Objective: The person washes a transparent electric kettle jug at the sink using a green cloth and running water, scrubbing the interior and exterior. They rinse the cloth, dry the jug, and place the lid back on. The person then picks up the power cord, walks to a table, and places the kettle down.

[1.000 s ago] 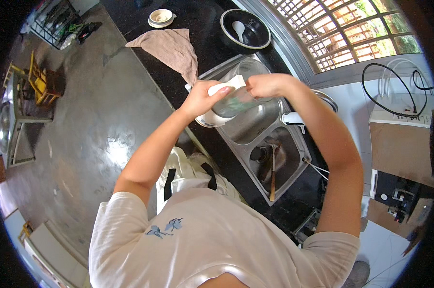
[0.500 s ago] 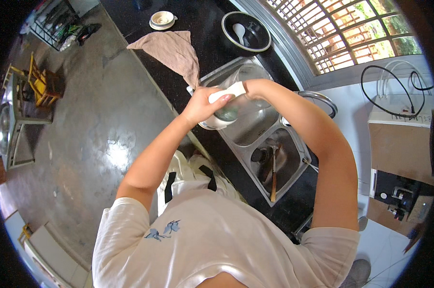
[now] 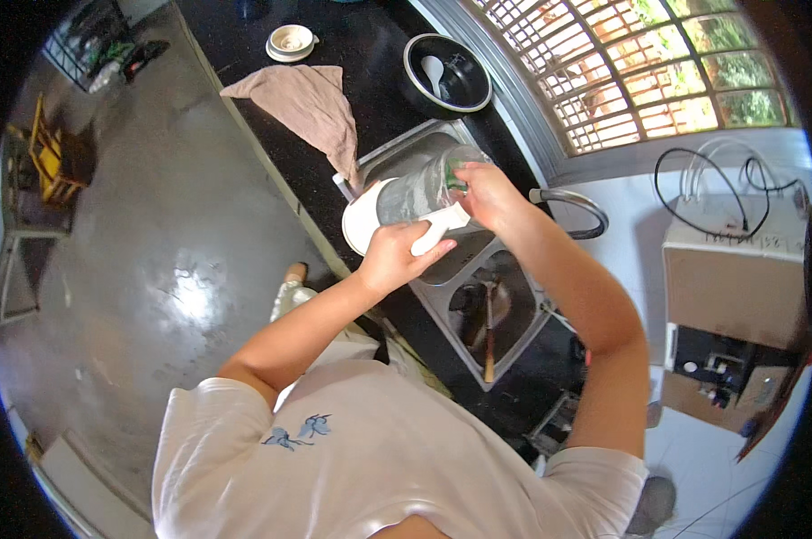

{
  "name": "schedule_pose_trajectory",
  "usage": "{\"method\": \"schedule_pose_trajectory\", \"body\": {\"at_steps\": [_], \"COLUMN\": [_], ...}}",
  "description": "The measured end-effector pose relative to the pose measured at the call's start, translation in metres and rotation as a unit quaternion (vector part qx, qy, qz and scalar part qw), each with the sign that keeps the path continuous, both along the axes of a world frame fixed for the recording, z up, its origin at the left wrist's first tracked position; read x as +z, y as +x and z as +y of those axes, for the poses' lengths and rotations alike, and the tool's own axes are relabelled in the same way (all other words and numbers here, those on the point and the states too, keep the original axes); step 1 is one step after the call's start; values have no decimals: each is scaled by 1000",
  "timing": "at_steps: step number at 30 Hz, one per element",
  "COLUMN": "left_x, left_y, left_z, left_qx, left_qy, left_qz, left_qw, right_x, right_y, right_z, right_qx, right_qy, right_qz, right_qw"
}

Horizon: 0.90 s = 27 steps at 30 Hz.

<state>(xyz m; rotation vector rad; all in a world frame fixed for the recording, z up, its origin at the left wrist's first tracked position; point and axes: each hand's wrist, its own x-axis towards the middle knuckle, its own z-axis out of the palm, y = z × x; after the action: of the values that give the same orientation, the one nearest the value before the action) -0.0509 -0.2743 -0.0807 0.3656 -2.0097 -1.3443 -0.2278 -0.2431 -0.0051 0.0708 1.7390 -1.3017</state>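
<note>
A clear jug [image 3: 406, 199] with a white base and a white handle [image 3: 440, 225] lies tilted on its side over the far sink basin [image 3: 397, 166]. My left hand [image 3: 397, 256] is wrapped round the handle. At the jug's mouth, my right hand [image 3: 491, 193] has its fingers closed on a green scrubbing pad [image 3: 457, 176], seen partly through the clear wall. Suds or water streaks cloud the inside of the jug. A bent metal faucet [image 3: 585, 205] stands just beyond my right forearm.
In the near basin lies a tool with a wooden handle [image 3: 489, 346]. A brown cloth [image 3: 307, 103] and a round white lid [image 3: 291, 41] rest on the black counter. Toward the window [image 3: 648, 63] sits a black pot [image 3: 467, 81] with a white spoon [image 3: 434, 75]. Cardboard [image 3: 734, 278] stands at right.
My right hand has come out of the jug to its mouth, bringing the green pad into sight. The jug has turned, its white base now facing left toward the counter edge.
</note>
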Motion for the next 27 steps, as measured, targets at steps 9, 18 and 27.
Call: {"method": "schedule_pose_trajectory", "body": {"at_steps": [9, 18, 27], "left_x": [4, 5, 0], "left_y": [12, 14, 8], "left_z": [-5, -17, -14], "left_qx": [4, 16, 5], "left_qy": [-1, -5, -14], "left_qz": [60, 64, 68], "left_qw": [998, 998, 998], "right_x": [29, 27, 53], "right_y": [8, 0, 5], "right_z": [4, 9, -12], "right_qx": [338, 557, 4], "right_qy": [33, 64, -101], "right_qz": [6, 218, -60], "right_qw": [941, 799, 993]}}
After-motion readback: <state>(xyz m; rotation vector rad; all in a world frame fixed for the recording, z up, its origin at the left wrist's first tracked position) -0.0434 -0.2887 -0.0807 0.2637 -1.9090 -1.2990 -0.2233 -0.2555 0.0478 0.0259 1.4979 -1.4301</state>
